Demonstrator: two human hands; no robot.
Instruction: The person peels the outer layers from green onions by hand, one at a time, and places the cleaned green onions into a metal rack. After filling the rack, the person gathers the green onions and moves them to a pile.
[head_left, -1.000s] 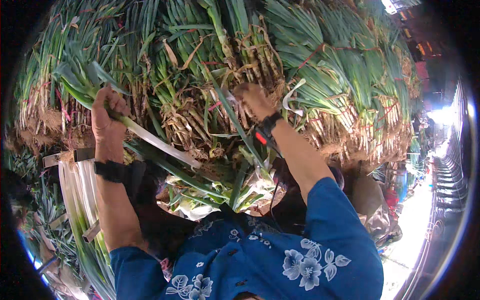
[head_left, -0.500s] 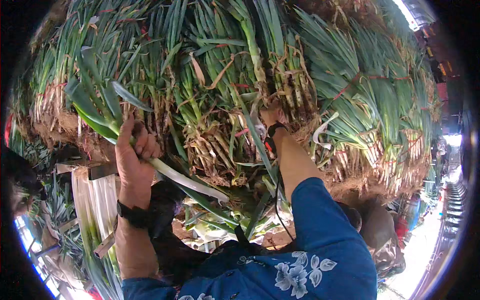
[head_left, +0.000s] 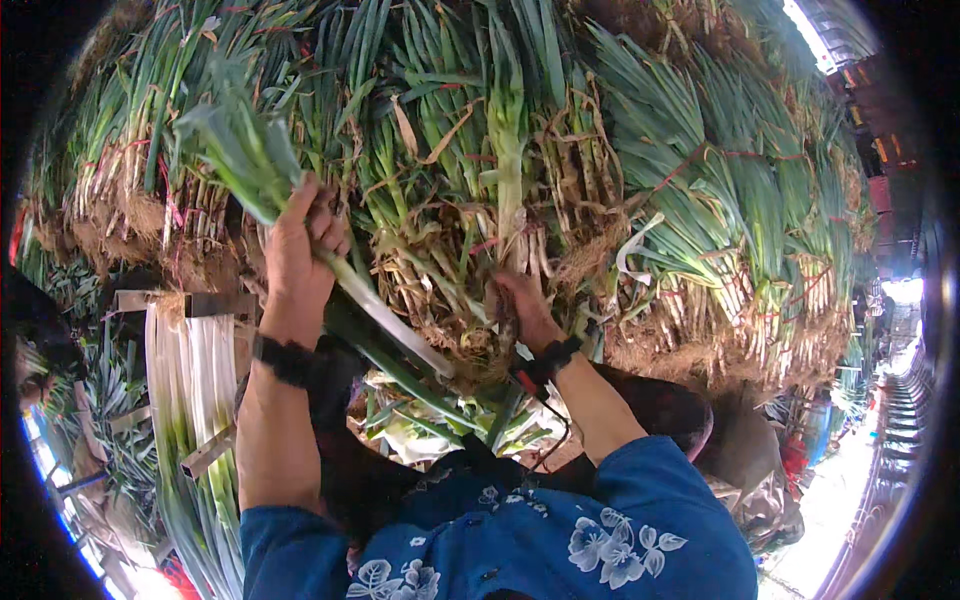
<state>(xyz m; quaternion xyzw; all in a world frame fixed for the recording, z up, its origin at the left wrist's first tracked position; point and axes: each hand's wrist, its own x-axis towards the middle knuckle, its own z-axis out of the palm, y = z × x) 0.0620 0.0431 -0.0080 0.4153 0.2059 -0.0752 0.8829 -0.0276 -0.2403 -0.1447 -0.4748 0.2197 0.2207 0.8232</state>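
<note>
My left hand (head_left: 308, 235) is closed round the stem of a long green onion (head_left: 395, 320). Its bare white end slants down to the right, and its green leaves fan out above my fist. At the front of the heap, my right hand (head_left: 530, 312) grips the lower end of another green onion (head_left: 508, 150), a thick one with soil-brown dry skin near its base. Its leaves still lie up among the heap. My right fingertips are partly hidden by the stalk and roots.
A wide heap of green onion bundles (head_left: 690, 180), roots toward me, some bound with red ties, spans the far side. Cleaned white-stemmed onions (head_left: 195, 365) lie on a metal rack (head_left: 205, 455) at my left. Peeled leaves and scraps (head_left: 420, 440) lie below my hands.
My right hand has drawn back toward me and slightly left, bringing the thick stalk down with it. The left hand has shifted right and slightly up, still holding its green onion.
</note>
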